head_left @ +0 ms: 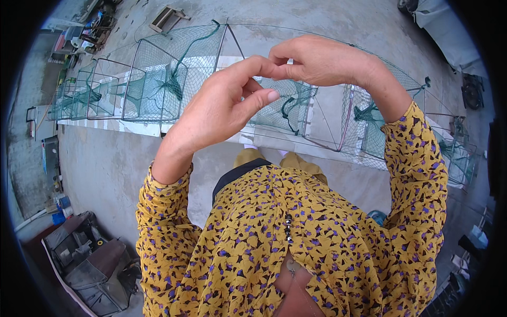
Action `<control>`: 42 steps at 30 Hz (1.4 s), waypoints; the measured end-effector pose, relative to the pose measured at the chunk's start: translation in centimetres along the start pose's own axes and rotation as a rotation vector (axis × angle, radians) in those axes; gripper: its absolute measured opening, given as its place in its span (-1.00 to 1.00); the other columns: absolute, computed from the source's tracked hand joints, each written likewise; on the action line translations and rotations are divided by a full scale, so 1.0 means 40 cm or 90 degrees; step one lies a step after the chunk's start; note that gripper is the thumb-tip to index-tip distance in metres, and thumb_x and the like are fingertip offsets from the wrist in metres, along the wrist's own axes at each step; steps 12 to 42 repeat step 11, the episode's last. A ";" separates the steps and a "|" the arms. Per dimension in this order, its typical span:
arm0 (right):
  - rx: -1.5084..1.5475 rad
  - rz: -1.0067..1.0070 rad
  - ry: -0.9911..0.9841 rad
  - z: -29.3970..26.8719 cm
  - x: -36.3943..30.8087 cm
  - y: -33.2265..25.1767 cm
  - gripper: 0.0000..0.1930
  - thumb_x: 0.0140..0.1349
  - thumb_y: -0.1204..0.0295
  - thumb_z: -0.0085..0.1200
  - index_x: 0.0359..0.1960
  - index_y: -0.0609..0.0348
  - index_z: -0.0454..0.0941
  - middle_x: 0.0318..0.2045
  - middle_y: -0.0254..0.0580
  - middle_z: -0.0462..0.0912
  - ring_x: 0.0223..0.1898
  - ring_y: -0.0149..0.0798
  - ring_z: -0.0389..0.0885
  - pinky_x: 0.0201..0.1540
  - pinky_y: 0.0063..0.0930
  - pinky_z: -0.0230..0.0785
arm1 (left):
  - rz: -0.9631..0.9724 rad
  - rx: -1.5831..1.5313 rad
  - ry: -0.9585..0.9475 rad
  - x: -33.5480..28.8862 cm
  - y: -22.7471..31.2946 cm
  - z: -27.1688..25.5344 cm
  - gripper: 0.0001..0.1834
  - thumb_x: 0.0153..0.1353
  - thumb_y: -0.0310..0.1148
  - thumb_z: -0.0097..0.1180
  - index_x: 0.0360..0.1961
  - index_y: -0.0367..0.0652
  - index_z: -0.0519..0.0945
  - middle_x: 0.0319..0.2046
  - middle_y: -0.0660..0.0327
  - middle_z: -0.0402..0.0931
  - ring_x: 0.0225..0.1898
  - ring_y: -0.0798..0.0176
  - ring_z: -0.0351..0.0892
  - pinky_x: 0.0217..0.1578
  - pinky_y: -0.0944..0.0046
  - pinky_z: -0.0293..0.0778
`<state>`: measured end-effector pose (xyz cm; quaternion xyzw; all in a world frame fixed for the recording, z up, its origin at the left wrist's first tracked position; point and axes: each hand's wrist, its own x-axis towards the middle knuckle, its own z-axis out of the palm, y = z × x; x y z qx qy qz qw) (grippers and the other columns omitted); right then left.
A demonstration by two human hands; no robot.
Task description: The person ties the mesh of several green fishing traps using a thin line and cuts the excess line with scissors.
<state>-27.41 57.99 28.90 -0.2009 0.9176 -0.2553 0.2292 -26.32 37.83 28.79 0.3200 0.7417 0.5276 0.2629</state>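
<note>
A long green mesh fish trap (156, 87) with dark rectangular frames stretches across in front of me, from far left to far right. It stands over a long pale board or low bench (142, 127). Above its middle, my two hands meet at the fingertips. My left hand (224, 103) has its thumb apart and its index finger reaching to the right hand's tips; its other fingers are partly hidden. My right hand (325, 61) is closed in a pinch at that meeting point. Anything between its fingertips is too small to see. Green cords (185, 50) hang on the mesh.
A small wooden stool (168, 20) stands on the concrete floor (113, 174) beyond the trap. At lower left lies a dark folded seat-like object (92, 259) near a blue container (62, 208). A grey cover (449, 31) drapes something at upper right; clutter lines the left wall.
</note>
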 end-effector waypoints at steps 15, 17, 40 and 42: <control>-0.375 -0.068 -0.195 0.267 0.133 0.040 -0.46 -0.07 0.63 -0.06 0.04 -0.05 0.38 -0.02 -0.12 0.45 -0.01 -0.14 0.44 0.00 -0.36 0.31 | -0.091 0.017 -0.008 -0.258 -0.108 0.250 -0.84 0.16 -0.47 0.02 -0.22 -0.20 0.51 -0.38 0.22 0.52 -0.34 0.34 0.53 -0.33 0.39 0.43; -0.375 -0.068 -0.195 0.267 0.133 0.040 -0.46 -0.07 0.63 -0.06 0.04 -0.05 0.38 -0.02 -0.12 0.45 -0.01 -0.14 0.44 0.00 -0.36 0.31 | -0.091 0.017 -0.008 -0.258 -0.108 0.250 -0.84 0.16 -0.47 0.02 -0.22 -0.20 0.51 -0.38 0.22 0.52 -0.34 0.34 0.53 -0.33 0.39 0.43; -0.375 -0.068 -0.195 0.267 0.133 0.040 -0.46 -0.07 0.63 -0.06 0.04 -0.05 0.38 -0.02 -0.12 0.45 -0.01 -0.14 0.44 0.00 -0.36 0.31 | -0.091 0.017 -0.008 -0.258 -0.108 0.250 -0.84 0.16 -0.47 0.02 -0.22 -0.20 0.51 -0.38 0.22 0.52 -0.34 0.34 0.53 -0.33 0.39 0.43; -0.375 -0.068 -0.195 0.267 0.133 0.040 -0.46 -0.07 0.63 -0.06 0.04 -0.05 0.38 -0.02 -0.12 0.45 -0.01 -0.14 0.44 0.00 -0.36 0.31 | -0.091 0.017 -0.008 -0.258 -0.108 0.250 -0.84 0.16 -0.47 0.02 -0.22 -0.20 0.51 -0.38 0.22 0.52 -0.34 0.34 0.53 -0.33 0.39 0.43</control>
